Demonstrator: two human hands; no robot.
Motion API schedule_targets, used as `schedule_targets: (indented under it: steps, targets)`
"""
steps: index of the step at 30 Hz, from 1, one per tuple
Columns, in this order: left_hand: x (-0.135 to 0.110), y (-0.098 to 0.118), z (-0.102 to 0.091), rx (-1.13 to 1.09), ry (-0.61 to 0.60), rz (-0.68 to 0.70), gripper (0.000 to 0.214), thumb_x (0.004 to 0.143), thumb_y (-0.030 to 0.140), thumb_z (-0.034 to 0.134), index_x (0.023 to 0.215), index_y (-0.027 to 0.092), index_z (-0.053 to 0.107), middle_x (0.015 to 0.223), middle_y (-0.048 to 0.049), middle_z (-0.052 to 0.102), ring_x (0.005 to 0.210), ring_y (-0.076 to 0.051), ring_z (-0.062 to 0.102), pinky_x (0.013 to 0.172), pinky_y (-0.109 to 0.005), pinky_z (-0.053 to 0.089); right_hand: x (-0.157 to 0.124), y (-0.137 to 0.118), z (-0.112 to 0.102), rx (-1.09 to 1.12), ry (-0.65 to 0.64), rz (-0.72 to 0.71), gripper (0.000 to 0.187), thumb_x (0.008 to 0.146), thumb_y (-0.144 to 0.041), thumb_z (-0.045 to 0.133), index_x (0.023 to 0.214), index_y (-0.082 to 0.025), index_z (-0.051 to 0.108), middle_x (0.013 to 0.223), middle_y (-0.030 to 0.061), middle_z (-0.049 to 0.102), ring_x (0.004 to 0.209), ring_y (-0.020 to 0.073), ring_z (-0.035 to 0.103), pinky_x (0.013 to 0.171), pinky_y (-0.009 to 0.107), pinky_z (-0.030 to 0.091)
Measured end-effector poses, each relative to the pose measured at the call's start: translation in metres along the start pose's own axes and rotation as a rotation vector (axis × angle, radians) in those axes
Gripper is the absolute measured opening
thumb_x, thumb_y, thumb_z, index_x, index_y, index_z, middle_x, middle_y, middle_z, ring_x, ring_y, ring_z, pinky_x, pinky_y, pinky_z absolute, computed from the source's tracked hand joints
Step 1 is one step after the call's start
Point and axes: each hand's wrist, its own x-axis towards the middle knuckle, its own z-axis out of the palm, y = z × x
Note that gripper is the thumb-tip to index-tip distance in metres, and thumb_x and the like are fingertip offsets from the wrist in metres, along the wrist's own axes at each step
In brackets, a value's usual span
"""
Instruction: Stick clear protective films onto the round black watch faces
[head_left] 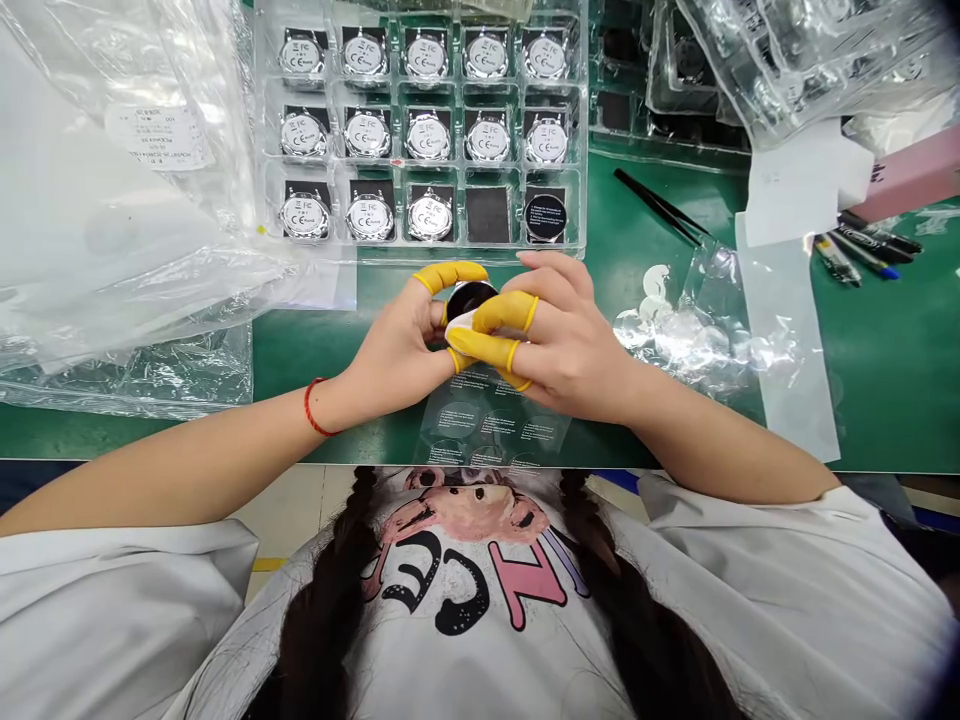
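Note:
My left hand (405, 325), with yellow finger cots on, grips a round watch head (471, 297) by its rim, dark face up. My right hand (559, 335), also in yellow finger cots, is over the near side of the watch head. Its fingers are closed on a small white piece (459, 328), maybe a cloth, pressed against the watch. The fingers hide much of both. Beneath the hands lies a clear sheet of round printed stickers (495, 420). Ahead is a clear plastic tray (457, 175) of watch heads; one pocket in its near row shows only a black pad (488, 215).
Clear plastic bags (135, 250) cover the left side. Black tweezers (660, 205) lie right of the tray, near peeled clear film (675, 330). Stacked trays (810, 60), a pink box (915, 170) and several pens (862, 245) are farther right. The table's front edge runs below my wrists.

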Motion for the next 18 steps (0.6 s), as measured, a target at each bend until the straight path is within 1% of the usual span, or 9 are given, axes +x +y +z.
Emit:
schedule_targets:
  steps: [2, 4, 6, 7, 11, 12, 14, 16, 18]
  targets:
    - [0.0, 0.004, 0.0, -0.018, 0.014, 0.001, 0.068, 0.067, 0.037, 0.09, 0.124, 0.025, 0.055, 0.077, 0.0043, 0.066, 0.082, -0.021, 0.074, 0.077, -0.036, 0.064, -0.002, 0.003, -0.002, -0.005, -0.018, 0.016, 0.032, 0.105, -0.032, 0.042, 0.108, -0.04, 0.072, 0.106, -0.0032, 0.071, 0.114, 0.0166, 0.06, 0.12, 0.052, 0.04]
    - [0.0, 0.007, -0.001, -0.026, 0.028, 0.003, 0.071, 0.065, 0.04, 0.092, 0.123, 0.025, 0.054, 0.084, 0.0022, 0.069, 0.089, -0.023, 0.075, 0.081, -0.038, 0.065, -0.003, 0.007, -0.005, -0.009, -0.102, 0.066, 0.033, 0.104, -0.036, 0.041, 0.105, -0.04, 0.074, 0.103, -0.0017, 0.071, 0.115, 0.0185, 0.061, 0.121, 0.056, 0.037]
    - [0.0, 0.01, -0.001, -0.022, 0.042, 0.005, 0.073, 0.065, 0.04, 0.093, 0.124, 0.025, 0.054, 0.091, 0.0003, 0.072, 0.097, -0.025, 0.075, 0.085, -0.04, 0.065, -0.003, 0.012, -0.008, -0.019, -0.156, 0.108, 0.035, 0.104, -0.039, 0.04, 0.106, -0.039, 0.075, 0.102, -0.0001, 0.072, 0.113, 0.0203, 0.062, 0.12, 0.059, 0.036]
    - [0.0, 0.011, -0.002, -0.019, 0.047, 0.003, 0.072, 0.066, 0.039, 0.092, 0.124, 0.025, 0.053, 0.093, -0.0002, 0.072, 0.1, -0.026, 0.075, 0.086, -0.04, 0.065, -0.004, 0.015, -0.009, -0.029, -0.153, 0.119, 0.035, 0.104, -0.039, 0.04, 0.107, -0.039, 0.075, 0.102, 0.0006, 0.072, 0.112, 0.0206, 0.062, 0.12, 0.059, 0.037]
    - [-0.002, 0.014, -0.003, -0.033, 0.061, -0.007, 0.064, 0.072, 0.031, 0.087, 0.125, 0.024, 0.053, 0.093, 0.001, 0.071, 0.101, -0.027, 0.077, 0.089, -0.044, 0.065, -0.007, 0.027, -0.011, -0.057, 0.004, 0.1, 0.03, 0.102, -0.037, 0.047, 0.108, -0.035, 0.077, 0.096, 0.0031, 0.073, 0.105, 0.0214, 0.063, 0.115, 0.058, 0.04]
    - [-0.003, 0.014, -0.003, -0.041, 0.061, -0.006, 0.063, 0.072, 0.029, 0.086, 0.125, 0.024, 0.053, 0.093, 0.0017, 0.071, 0.099, -0.027, 0.077, 0.09, -0.044, 0.065, -0.007, 0.029, -0.011, -0.061, 0.029, 0.123, 0.029, 0.102, -0.038, 0.048, 0.108, -0.034, 0.077, 0.095, 0.0038, 0.072, 0.104, 0.0222, 0.063, 0.114, 0.06, 0.04]
    - [-0.004, 0.014, -0.002, -0.046, 0.059, -0.007, 0.063, 0.072, 0.028, 0.086, 0.125, 0.025, 0.052, 0.093, 0.0024, 0.07, 0.099, -0.026, 0.078, 0.093, -0.045, 0.064, -0.007, 0.028, -0.013, -0.084, 0.037, 0.231, 0.031, 0.103, -0.039, 0.047, 0.11, -0.033, 0.076, 0.097, 0.0051, 0.072, 0.105, 0.0236, 0.063, 0.115, 0.062, 0.037]
    - [-0.004, 0.012, -0.002, -0.042, 0.051, -0.009, 0.064, 0.072, 0.03, 0.087, 0.126, 0.026, 0.052, 0.095, 0.0022, 0.071, 0.1, -0.026, 0.078, 0.093, -0.045, 0.064, -0.005, 0.023, -0.016, -0.118, 0.044, 0.33, 0.033, 0.104, -0.036, 0.043, 0.112, -0.035, 0.075, 0.101, 0.0054, 0.071, 0.106, 0.0235, 0.063, 0.117, 0.061, 0.036]
    - [-0.004, 0.009, -0.001, -0.038, 0.027, 0.006, 0.064, 0.073, 0.032, 0.087, 0.126, 0.026, 0.051, 0.095, 0.0015, 0.072, 0.097, -0.025, 0.078, 0.091, -0.044, 0.065, -0.002, 0.015, -0.017, -0.126, 0.062, 0.339, 0.034, 0.104, -0.034, 0.042, 0.112, -0.037, 0.075, 0.103, 0.0048, 0.07, 0.106, 0.0232, 0.063, 0.116, 0.06, 0.038]
